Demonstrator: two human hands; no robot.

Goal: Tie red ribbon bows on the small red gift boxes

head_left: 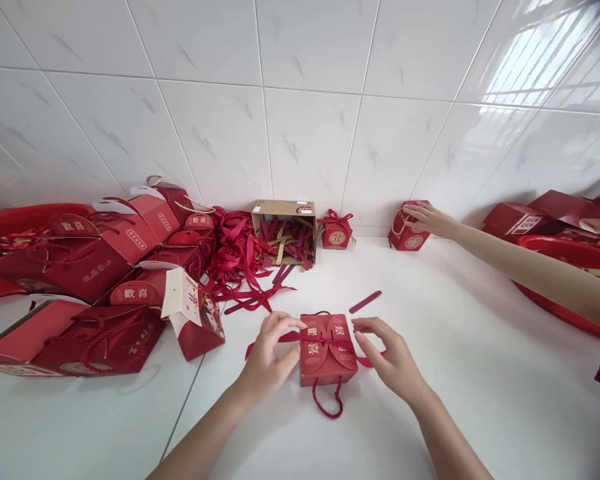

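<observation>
Small red box (329, 365) sits between my hands. Left hand (267, 360) and right hand (391, 359) each pinch its ribbon (325, 340). Loose strip (365, 301) just beyond my right; farther off, another person's hand (430, 217) rests on a second box (409, 235).

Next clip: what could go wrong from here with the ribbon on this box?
The ribbon crosses the box top with ends trailing; only the left hand seems to pinch it, so it may slip off the flaps. The right hand sits at the box edge and might nudge or tip the box. The cord loop in front could snag a wrist.
</observation>
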